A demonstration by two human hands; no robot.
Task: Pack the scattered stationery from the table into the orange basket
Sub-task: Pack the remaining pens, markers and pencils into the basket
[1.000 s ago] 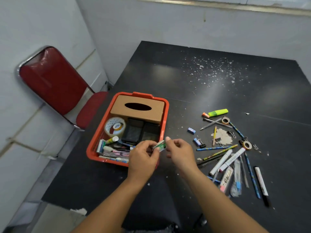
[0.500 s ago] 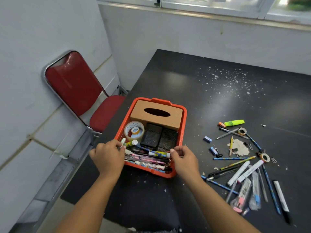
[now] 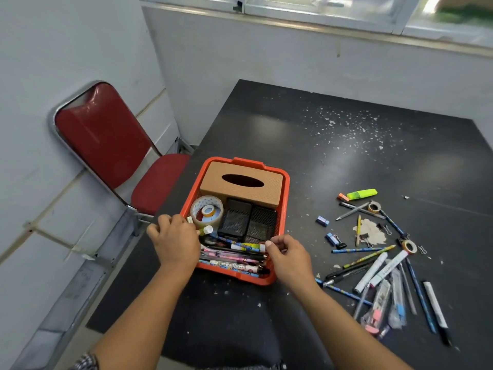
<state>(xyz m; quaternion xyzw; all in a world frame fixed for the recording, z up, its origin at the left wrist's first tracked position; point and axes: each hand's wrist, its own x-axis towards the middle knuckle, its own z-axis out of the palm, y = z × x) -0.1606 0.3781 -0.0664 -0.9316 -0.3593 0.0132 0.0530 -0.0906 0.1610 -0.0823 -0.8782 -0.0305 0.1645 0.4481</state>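
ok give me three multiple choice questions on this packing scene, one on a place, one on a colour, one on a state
1. Where does the tan tissue box sit?
A. at the far end of the orange basket
B. on the red chair
C. among the loose pens

2. What colour is the highlighter on the table?
A. pink
B. bright green
C. white

3. What state is the packing in?
A. finished
B. not begun
C. partly done

Key: 1 A, the box lies inside the basket's far end. 2 B, its body is bright green. 3 C, pens fill the basket's near end while many loose pens lie on the table.
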